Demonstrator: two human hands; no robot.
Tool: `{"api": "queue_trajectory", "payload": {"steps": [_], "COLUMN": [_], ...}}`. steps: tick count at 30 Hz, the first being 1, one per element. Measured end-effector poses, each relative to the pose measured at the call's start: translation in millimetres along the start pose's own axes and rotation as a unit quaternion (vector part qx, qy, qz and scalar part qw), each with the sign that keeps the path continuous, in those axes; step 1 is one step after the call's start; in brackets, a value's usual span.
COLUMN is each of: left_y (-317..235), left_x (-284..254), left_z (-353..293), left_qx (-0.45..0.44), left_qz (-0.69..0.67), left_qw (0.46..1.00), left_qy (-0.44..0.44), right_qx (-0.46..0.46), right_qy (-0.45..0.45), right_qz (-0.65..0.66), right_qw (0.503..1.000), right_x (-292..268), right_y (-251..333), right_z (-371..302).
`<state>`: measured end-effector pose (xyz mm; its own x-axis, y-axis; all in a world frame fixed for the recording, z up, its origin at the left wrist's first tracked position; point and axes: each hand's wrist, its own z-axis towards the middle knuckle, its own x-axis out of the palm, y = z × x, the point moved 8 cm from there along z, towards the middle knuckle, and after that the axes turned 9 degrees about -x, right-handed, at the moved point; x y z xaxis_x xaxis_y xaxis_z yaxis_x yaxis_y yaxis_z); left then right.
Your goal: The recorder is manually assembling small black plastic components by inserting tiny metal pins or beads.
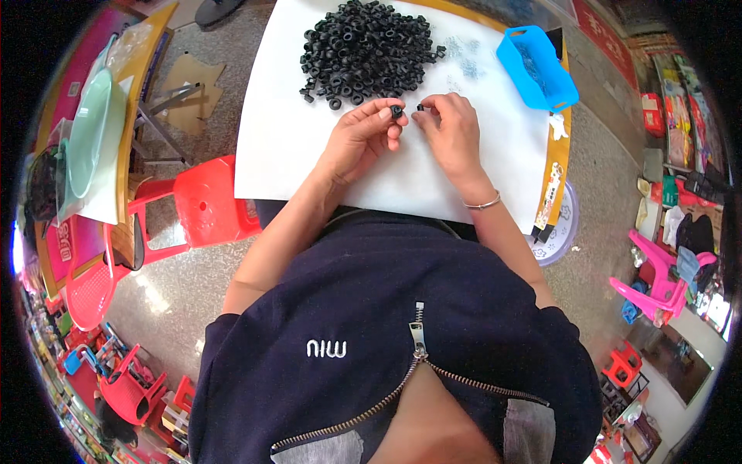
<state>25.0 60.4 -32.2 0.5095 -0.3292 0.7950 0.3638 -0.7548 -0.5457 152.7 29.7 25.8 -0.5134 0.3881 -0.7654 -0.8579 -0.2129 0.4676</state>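
My left hand [362,139] pinches a small black ring-shaped plastic part [396,111] between thumb and fingertips, its round hole showing. Close beside it, my right hand [452,133] is closed in a pinch on a smaller dark piece [420,108], too small to name. Both hands are just above the white tabletop [286,155], a short gap between them. Beyond them lies a large heap of similar black parts [363,50]. To the right of the heap, small thin metal-looking pieces [466,58] are scattered on the white surface.
A blue plastic basket [533,69] with small pieces inside stands at the table's far right. Left of the table is a red plastic stool [209,199]. A yellow-edged table with a pale green basin [97,135] is farther left. A pink chair [661,271] stands at the right.
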Motion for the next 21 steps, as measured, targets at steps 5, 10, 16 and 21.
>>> {"api": "queue_trajectory", "payload": {"steps": [5,10,16,21], "left_y": [-0.5,0.1,0.3,0.3], "left_x": [0.6,0.5,1.7,2.0], "left_z": [-0.3,-0.3,-1.1,-1.2], "left_qx": [0.002,0.000,-0.005,-0.007], "left_qz": [0.000,0.008,0.006,-0.004], "left_qw": [1.000,1.000,1.000,1.000], "left_qy": [0.001,-0.003,-0.013,-0.008], "right_qx": [0.093,0.166,0.162,0.150], "right_qy": [-0.022,-0.029,-0.006,0.016], "right_qz": [0.180,0.358,0.410,0.386], "right_qw": [0.979,0.918,0.897,0.910], "right_x": [-0.4,-9.4,-6.9,-7.3], "right_y": [-6.9,3.2,17.0,22.7], "right_z": [-5.0,-6.3,-4.1,-2.3]}}
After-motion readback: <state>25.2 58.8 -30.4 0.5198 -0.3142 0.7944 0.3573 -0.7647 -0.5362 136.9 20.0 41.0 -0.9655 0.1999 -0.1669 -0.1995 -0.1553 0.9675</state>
